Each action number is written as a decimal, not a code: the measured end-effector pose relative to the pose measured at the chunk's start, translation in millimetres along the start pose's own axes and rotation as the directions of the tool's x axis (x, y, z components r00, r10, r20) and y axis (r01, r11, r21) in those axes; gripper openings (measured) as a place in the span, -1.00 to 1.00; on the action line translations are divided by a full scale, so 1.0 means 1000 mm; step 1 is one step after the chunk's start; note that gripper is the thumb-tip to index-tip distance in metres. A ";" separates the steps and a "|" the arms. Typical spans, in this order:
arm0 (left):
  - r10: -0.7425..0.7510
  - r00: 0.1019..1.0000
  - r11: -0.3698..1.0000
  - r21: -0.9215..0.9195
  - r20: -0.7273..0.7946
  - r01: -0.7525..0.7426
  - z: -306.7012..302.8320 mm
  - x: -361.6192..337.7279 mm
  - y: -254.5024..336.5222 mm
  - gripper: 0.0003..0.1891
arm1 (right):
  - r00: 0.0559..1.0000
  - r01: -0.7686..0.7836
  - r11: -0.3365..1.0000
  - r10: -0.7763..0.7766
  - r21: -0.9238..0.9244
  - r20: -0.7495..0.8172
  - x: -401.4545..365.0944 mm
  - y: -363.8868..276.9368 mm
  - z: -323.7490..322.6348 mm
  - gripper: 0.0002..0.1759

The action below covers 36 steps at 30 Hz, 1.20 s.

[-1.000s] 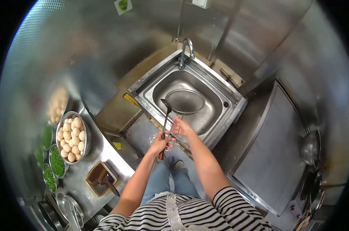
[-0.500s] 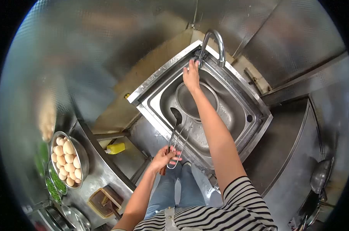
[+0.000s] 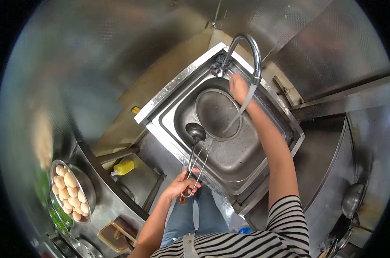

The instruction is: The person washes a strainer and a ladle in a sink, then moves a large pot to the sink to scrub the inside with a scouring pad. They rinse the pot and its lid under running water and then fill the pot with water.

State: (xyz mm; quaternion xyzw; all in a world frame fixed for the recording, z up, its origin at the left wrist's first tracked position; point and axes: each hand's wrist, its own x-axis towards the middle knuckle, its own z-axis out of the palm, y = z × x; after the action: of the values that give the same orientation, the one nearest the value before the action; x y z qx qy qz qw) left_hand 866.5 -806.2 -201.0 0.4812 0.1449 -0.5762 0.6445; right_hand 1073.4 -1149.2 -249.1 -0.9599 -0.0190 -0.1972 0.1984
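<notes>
My left hand (image 3: 183,186) is closed round the handles of a ladle and a round strainer. The ladle's bowl (image 3: 195,131) hangs over the sink's near left side, and the strainer (image 3: 217,112) lies over the basin of the metal sink (image 3: 246,157). Water runs from the curved faucet (image 3: 256,56) into the strainer. My right hand (image 3: 238,87) is beside the faucet, right of its base; its fingers are blurred and partly hidden, so I cannot tell whether they hold anything.
At the left, a metal bowl (image 3: 90,189) of eggs stands on the counter near green chopped herbs (image 3: 57,220) and a brown container (image 3: 111,237). A yellow bottle (image 3: 124,167) lies below the counter. Metal walls surround the sink.
Water now flows from the faucet, whose spout has shifted right in view. My right hand has moved right and away from the faucet's base. The ladle and strainer remain in my left hand.
</notes>
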 end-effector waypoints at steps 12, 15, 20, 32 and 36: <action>-0.078 0.997 0.980 -0.183 -0.001 0.076 -0.017 -0.008 0.011 -0.66 | 0.921 -0.370 0.894 0.388 0.254 -0.026 0.037 0.015 0.034 -0.79; -0.042 0.998 0.978 -0.208 -0.044 0.032 -0.013 -0.011 0.019 -0.66 | 0.967 -0.184 0.970 0.150 -0.158 -0.207 -0.023 0.019 0.018 -0.86; -0.074 0.993 0.988 -0.145 -0.096 0.060 -0.017 -0.004 0.020 -0.67 | 0.601 -0.795 0.451 0.670 0.404 0.435 -0.107 -0.033 0.070 -0.78; -0.109 0.968 0.992 0.032 -0.225 0.119 -0.018 0.005 0.019 -0.63 | 0.559 -0.205 0.978 0.158 -0.049 0.814 -0.159 0.003 0.070 -0.77; -0.092 0.965 0.988 0.097 -0.246 0.119 -0.019 0.004 0.018 -0.67 | 0.719 -0.528 0.843 0.382 0.099 0.580 -0.191 0.039 0.111 -0.72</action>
State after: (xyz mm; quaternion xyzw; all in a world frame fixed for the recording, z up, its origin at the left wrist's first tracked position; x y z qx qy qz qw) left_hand 890.3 -795.5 -205.3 0.5743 0.2151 -0.5543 0.5627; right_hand 943.2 -1134.2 -431.0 -0.9155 0.1390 0.1404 0.3505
